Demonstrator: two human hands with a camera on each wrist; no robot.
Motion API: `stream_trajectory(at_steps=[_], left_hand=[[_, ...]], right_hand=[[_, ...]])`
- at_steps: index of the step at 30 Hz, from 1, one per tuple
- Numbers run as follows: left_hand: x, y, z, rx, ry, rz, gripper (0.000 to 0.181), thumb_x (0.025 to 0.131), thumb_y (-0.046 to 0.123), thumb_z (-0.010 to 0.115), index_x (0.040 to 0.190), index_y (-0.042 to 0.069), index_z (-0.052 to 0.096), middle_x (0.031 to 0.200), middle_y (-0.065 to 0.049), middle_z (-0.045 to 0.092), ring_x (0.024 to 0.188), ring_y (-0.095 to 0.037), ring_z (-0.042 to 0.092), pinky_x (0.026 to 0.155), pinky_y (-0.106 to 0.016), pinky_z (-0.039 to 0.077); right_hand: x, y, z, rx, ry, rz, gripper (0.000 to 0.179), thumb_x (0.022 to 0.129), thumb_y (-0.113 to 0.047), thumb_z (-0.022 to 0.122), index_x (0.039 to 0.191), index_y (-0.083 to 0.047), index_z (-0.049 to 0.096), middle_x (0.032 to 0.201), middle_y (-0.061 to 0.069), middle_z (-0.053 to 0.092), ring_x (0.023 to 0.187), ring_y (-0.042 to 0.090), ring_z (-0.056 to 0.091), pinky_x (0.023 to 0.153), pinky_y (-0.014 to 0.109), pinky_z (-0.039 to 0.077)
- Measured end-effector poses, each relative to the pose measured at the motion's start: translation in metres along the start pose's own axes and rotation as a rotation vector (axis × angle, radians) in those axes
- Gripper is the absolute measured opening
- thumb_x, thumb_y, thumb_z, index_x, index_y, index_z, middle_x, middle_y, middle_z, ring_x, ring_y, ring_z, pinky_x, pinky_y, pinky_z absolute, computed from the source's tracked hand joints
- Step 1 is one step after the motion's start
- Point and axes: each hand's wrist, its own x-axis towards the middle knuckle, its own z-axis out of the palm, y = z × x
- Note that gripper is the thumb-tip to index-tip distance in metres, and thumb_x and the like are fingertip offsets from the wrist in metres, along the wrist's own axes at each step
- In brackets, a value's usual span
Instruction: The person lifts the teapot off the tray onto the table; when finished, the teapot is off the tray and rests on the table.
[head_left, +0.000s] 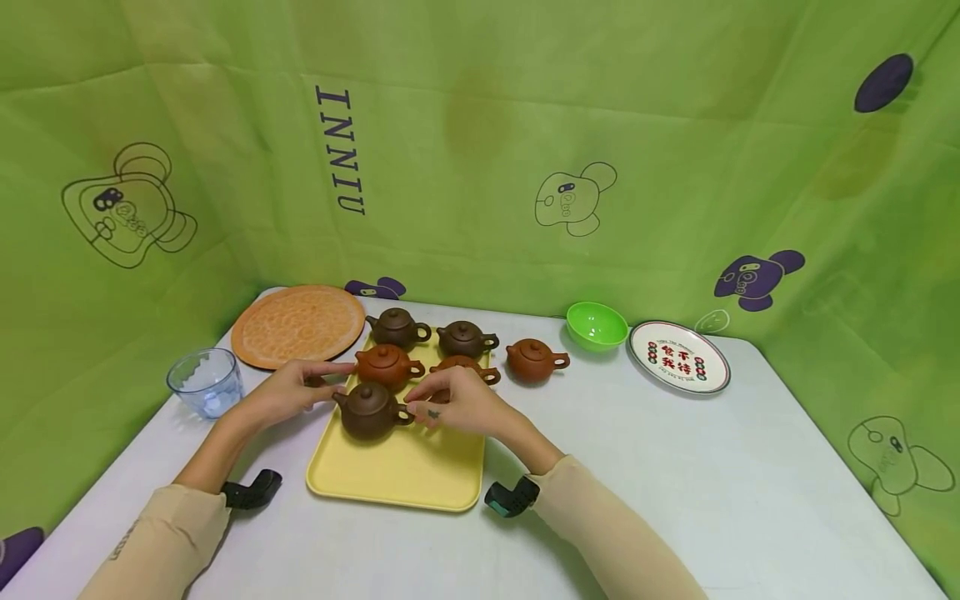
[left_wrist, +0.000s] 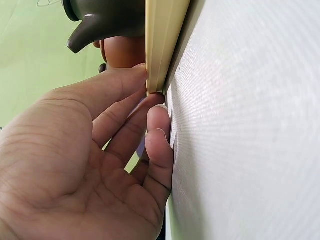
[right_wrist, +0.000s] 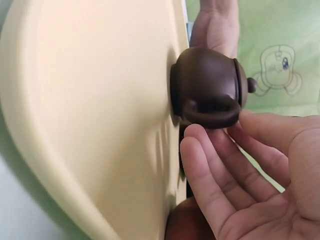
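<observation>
A dark brown teapot [head_left: 367, 412] stands on the yellow tray [head_left: 397, 483], its handle toward my right hand [head_left: 468, 402]. In the right wrist view, that hand's thumb and fingers pinch the teapot's handle [right_wrist: 212, 120]. My left hand [head_left: 288, 396] is at the tray's left edge; in the left wrist view its thumb lies against the rim and its other fingers curl by the edge. A reddish-brown teapot [head_left: 384, 367] sits just behind the dark one. Another reddish teapot [head_left: 459, 363] is partly hidden by my right hand. Two dark teapots [head_left: 399, 327] [head_left: 463, 337] stand at the tray's far end.
Right of the tray is a reddish teapot [head_left: 531, 360] on the white table. A green bowl [head_left: 596, 327] and a printed plate [head_left: 678, 358] lie at the back right. On the left are a round orange mat [head_left: 298, 325] and a clear glass bowl [head_left: 206, 383]. Green cloth surrounds the table.
</observation>
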Motion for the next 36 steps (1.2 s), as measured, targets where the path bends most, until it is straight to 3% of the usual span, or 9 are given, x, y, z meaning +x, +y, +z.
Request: stream_trajectory(at_steps=[10,21,29,36], left_hand=[[-0.001,0.001,0.000,0.001,0.001,-0.002,0.051,0.099,0.009,0.069,0.148,0.000,0.060,0.147,-0.026,0.063,0.079,-0.005,0.055,0.064,-0.023,0.047],[-0.001,0.002,0.000,-0.002,-0.008,-0.001,0.051,0.100,0.010,0.068,0.149,0.000,0.059,0.148,-0.026,0.062,0.079,-0.006,0.054,0.065,-0.023,0.047],[-0.001,0.002,0.001,0.002,0.006,-0.003,0.050,0.100,0.010,0.068,0.148,0.001,0.060,0.146,-0.026,0.063,0.075,-0.006,0.051,0.063,-0.023,0.047],[-0.001,0.000,0.000,0.012,0.009,-0.020,0.050,0.100,0.015,0.070,0.149,0.004,0.061,0.146,-0.025,0.063,0.076,-0.008,0.053,0.064,-0.024,0.048]], right_hand=[[0.002,-0.002,0.008,0.017,-0.004,0.024,0.018,0.102,-0.016,0.072,0.112,-0.004,0.081,0.091,0.015,0.081,0.077,0.025,0.080,0.068,0.030,0.063],[0.001,-0.004,0.013,-0.005,0.028,0.017,0.017,0.101,-0.017,0.074,0.110,-0.005,0.082,0.090,0.011,0.083,0.078,0.021,0.081,0.062,0.019,0.054],[0.000,-0.006,0.011,-0.028,0.059,0.002,0.017,0.101,-0.015,0.073,0.109,-0.003,0.083,0.090,0.013,0.083,0.078,0.025,0.081,0.061,0.018,0.053],[-0.004,-0.005,0.004,-0.047,0.069,0.016,0.017,0.100,-0.018,0.075,0.111,-0.007,0.084,0.090,0.008,0.083,0.080,0.019,0.081,0.061,0.018,0.052]])
